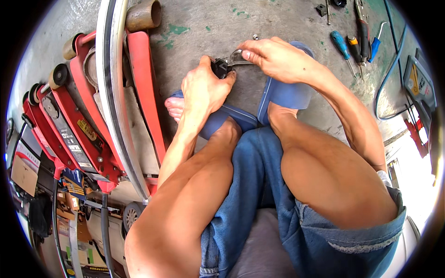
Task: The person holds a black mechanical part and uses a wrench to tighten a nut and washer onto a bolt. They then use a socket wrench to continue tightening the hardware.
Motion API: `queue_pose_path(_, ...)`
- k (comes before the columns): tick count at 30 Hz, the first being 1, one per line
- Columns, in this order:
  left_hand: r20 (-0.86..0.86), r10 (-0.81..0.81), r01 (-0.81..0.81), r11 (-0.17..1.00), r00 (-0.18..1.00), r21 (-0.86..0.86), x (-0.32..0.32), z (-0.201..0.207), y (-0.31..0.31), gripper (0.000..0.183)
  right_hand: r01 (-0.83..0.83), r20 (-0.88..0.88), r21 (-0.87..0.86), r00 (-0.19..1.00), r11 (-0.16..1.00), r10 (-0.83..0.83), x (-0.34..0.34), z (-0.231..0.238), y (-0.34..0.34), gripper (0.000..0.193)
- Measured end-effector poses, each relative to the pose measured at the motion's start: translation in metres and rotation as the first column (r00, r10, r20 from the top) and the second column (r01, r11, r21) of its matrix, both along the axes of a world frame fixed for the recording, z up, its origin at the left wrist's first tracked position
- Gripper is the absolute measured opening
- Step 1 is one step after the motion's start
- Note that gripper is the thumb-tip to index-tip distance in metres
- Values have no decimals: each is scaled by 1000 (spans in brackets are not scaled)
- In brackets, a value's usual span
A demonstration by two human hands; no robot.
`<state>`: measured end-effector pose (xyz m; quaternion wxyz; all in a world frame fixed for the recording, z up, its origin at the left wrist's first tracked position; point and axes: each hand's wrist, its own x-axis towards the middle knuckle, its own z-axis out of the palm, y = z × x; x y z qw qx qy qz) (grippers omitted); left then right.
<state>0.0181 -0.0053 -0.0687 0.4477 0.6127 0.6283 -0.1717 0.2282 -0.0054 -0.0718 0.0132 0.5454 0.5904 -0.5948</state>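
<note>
My left hand (201, 90) grips a small black block-shaped part (219, 68) between thumb and fingers, low over the concrete floor between my feet. Just right of it, my right hand (280, 60) is closed on a shiny metal tool (238, 57) with a rounded end, and its tip meets or nearly meets the black part. Fingers hide much of the tool, so its exact kind cannot be made out. A small metal nut or bushing (255, 37) lies on the floor beyond my right fingers.
Red floor jacks (76, 125) and a long silver rail (107, 69) stand on the left, near a rusty cylinder (143, 16). At upper right lie a teal screwdriver (340, 42), pliers (362, 28), a blue-handled hook pick (374, 48) and a blue hose (384, 88).
</note>
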Motion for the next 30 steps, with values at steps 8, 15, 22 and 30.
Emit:
queue_pose_path(8,-15,15,-15,1000,1000,14,-2,1,0,58,99,-104,18,990,995,-97,-3,6,6,31)
queue_pose_path(15,37,13,-13,1000,999,-13,-1,0,0,55,-76,-136,148,986,986,96,-1,-12,4,20)
queue_pose_path(22,-4,52,-52,999,999,17,-7,0,-4,58,-122,39,353,993,928,116,-17,-16,-11,19)
queue_pose_path(30,29,50,-52,997,998,58,-2,-5,-9,57,69,-44,250,997,966,-59,-19,-6,-17,35)
